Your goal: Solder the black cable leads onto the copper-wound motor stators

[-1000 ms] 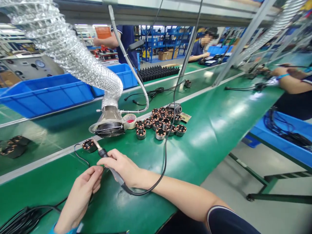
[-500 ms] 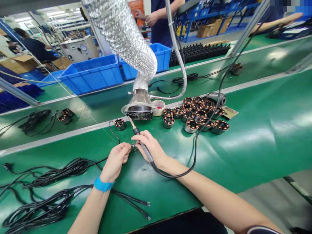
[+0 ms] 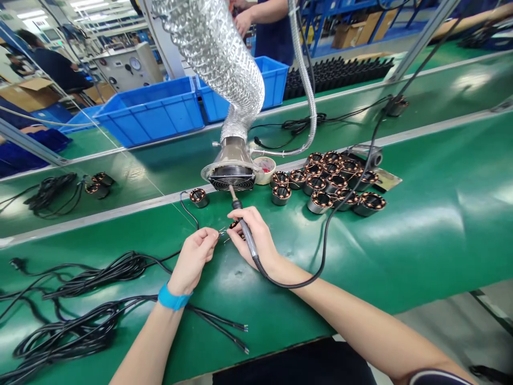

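Note:
My left hand (image 3: 195,255), with a blue band at the wrist, pinches thin wire ends. Just right of it, my right hand (image 3: 256,238) holds a soldering iron (image 3: 247,235), its tip pointing up and away before the fan hood (image 3: 231,174). A copper-wound stator (image 3: 234,225) shows partly behind the right hand's fingers; whether the fingers touch it is hard to tell. Another stator (image 3: 199,198) stands beyond my left hand, with a black cable beside it. Several stators (image 3: 321,202) are grouped to the right.
Coiled black cables (image 3: 72,331) lie at the left, with stripped ends near the front edge. A silver duct (image 3: 216,59) hangs over the bench. Behind are blue bins (image 3: 152,115), a round tub (image 3: 265,170) and a metal fixture (image 3: 372,156). The iron's cord crosses my right forearm.
The camera view has shifted slightly. My right hand has turned the iron more upright and moved a little away from my left. A stator now shows behind the right hand's fingers.

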Demonstrator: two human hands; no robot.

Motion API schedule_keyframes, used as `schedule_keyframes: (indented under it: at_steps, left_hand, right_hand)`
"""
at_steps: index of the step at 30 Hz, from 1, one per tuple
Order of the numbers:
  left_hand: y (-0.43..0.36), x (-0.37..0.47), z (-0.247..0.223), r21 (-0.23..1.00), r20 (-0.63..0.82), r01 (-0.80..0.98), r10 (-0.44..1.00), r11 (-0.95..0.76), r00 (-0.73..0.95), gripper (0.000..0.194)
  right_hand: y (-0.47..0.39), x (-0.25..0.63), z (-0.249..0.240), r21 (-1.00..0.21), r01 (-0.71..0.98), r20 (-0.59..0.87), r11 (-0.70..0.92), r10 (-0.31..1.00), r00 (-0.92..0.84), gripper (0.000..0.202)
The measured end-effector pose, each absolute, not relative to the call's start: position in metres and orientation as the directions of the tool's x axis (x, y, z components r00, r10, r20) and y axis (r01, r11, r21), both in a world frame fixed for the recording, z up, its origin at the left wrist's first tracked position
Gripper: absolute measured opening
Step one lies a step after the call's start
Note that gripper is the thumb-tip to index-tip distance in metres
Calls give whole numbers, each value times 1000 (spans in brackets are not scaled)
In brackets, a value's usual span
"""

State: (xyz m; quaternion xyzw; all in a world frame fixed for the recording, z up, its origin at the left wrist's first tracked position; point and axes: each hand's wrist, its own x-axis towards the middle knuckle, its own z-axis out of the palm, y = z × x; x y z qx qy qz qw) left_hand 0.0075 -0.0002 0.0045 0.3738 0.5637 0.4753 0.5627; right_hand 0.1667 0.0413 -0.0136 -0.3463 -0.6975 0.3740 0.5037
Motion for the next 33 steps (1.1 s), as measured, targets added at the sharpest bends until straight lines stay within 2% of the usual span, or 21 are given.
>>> schedule_keyframes:
  at_steps: [6, 12, 18, 26, 33]
  left_hand:
    - [-1, 7, 5, 959, -275, -92, 958, 267, -84, 33]
    - [-2, 4, 2, 958, -278, -93, 958, 271, -71, 31]
    - [-3, 5, 4, 955, -286, -107, 956, 278, -71, 30]
    - [-3, 4, 5, 956, -283, -98, 956, 275, -75, 31]
    - [-2, 4, 5, 958, -278, -90, 958, 271, -71, 30]
  right_hand:
    - [42, 174, -6, -840, 111, 499, 531, 837, -226, 29]
    - [37, 188, 14, -763, 174, 618, 622, 782, -84, 17]
    - [30, 193, 18, -691, 76, 704, 719, 693, -157, 23]
    - [33, 189, 13, -707, 33, 691, 707, 700, -180, 21]
    - [33, 191, 7, -837, -4, 540, 547, 826, -161, 27]
